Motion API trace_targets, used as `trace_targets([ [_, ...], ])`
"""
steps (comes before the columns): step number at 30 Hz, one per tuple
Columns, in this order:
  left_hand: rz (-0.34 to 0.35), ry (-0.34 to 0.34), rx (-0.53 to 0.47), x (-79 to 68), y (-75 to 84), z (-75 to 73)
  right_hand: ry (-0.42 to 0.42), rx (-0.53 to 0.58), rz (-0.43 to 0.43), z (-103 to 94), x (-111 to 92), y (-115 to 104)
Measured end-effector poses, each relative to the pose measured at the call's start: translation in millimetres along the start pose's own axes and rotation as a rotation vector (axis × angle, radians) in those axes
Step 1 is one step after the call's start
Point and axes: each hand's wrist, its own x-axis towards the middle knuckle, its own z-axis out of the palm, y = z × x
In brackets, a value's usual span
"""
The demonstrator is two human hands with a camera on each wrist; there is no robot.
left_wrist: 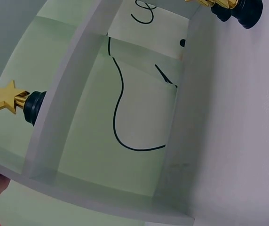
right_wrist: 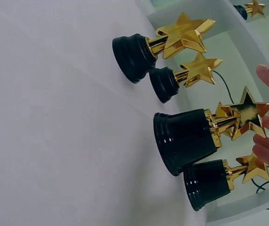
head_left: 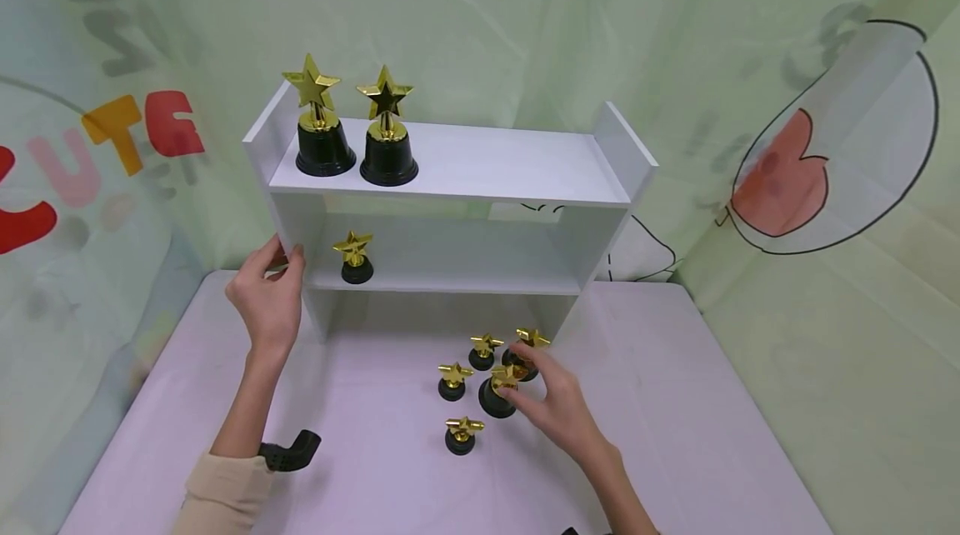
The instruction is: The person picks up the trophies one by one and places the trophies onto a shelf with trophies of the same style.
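My left hand [head_left: 270, 297] grips the left side panel of a white two-tier shelf [head_left: 450, 281], fingers and thumb at its front edge. The right hand [head_left: 558, 406] reaches over a group of star trophies on the table. Its thumb and fingers are spread around the star of a large trophy [right_wrist: 184, 141] with a black base; whether they touch it I cannot tell. Behind that one stands another large trophy [right_wrist: 209, 183], partly covered by the hand in the head view. Smaller trophies [head_left: 452, 385] [head_left: 461, 439] [head_left: 482, 356] stand to the left.
Two large gold-star trophies [head_left: 325, 147] [head_left: 388, 156] stand at the left of the top shelf. One small trophy [head_left: 357, 268] is on the middle shelf's left side. A pale cloth covers the table [head_left: 390, 477], and printed curtains [head_left: 480, 27] hang behind.
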Motion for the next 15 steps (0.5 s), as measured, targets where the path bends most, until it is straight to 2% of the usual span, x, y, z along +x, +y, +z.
trace_targets([
  [8,0.0,0.004,0.0,0.1,0.1,-0.7,-0.043,0.065,0.134,12.6,-3,2],
  [15,-0.003,0.0,-0.018,0.1,-2.1,-0.2,-0.024,0.174,0.258,25.4,-8,7],
])
